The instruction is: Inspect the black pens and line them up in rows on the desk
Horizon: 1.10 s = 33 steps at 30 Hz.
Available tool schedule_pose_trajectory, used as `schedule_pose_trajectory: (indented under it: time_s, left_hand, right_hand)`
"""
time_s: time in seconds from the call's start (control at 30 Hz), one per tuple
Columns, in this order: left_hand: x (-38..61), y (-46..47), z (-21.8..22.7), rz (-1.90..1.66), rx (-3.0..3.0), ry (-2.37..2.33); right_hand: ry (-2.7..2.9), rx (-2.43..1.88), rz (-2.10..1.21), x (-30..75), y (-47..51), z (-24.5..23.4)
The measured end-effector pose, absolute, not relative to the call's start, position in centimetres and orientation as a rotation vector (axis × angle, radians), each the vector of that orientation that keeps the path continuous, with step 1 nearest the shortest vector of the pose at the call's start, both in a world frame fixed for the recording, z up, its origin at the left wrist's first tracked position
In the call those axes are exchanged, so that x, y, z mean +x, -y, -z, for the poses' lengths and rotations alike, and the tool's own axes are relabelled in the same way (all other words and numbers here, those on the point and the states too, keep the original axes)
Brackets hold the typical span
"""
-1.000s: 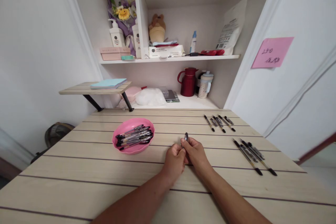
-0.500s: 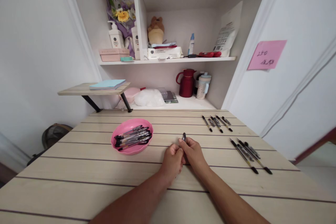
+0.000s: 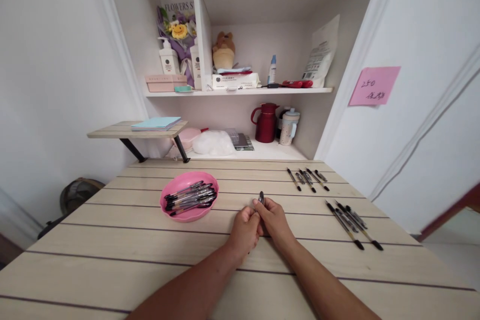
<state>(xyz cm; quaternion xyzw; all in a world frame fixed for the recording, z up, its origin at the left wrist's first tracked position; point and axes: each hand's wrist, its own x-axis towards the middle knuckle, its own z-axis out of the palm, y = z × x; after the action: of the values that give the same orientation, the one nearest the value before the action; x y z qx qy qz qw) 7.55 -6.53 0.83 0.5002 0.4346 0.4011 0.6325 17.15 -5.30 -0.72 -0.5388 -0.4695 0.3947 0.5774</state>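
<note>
Over the middle of the table my left hand (image 3: 243,230) and my right hand (image 3: 276,219) meet, fingers closed and touching. The dark end of a pen (image 3: 261,196) sticks up past my right thumb and fingers. My left fingers wrap round its lower part, which is mostly hidden. Left of my hands stands a pink bowl (image 3: 165,214) with several clear-barrelled pens (image 3: 193,196) in it. On the right, pen parts lie in two groups: a nearer one (image 3: 350,225) and a farther one (image 3: 307,179), with slim barrels beside short dark pieces.
A small raised shelf (image 3: 108,130) with blue paper (image 3: 157,123) stands at the back left. Behind the table (image 3: 187,280), a white cabinet holds a red jug (image 3: 266,122), a cup (image 3: 289,127) and a plastic bag (image 3: 213,143). A pink note (image 3: 375,86) hangs on the right wall.
The camera view has tilted slightly upward. My hands stay together on the pen with almost the same grip; the bowl and the laid-out pen parts stay put.
</note>
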Motion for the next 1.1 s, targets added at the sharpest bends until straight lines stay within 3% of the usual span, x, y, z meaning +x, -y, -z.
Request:
schedule_pose_trajectory:
  time_s: [0.6, 0.9, 1.1]
  left_hand:
    - [6.2, 4.4, -0.2, -0.985, 1.744, -1.248]
    - [5.3, 4.2, -1.6, -0.716, 2.027, -1.407]
    - [1.8, 4.5, -3.9, -0.45, 2.385, -1.526]
  right_hand:
    - [1.301, -1.388, -0.63, 18.2, 5.1, 0.1]
    - [1.493, -1.524, -0.618, 18.6, 7.1, -1.0]
    - [1.758, -1.739, -0.374, 22.0, 10.9, -1.4]
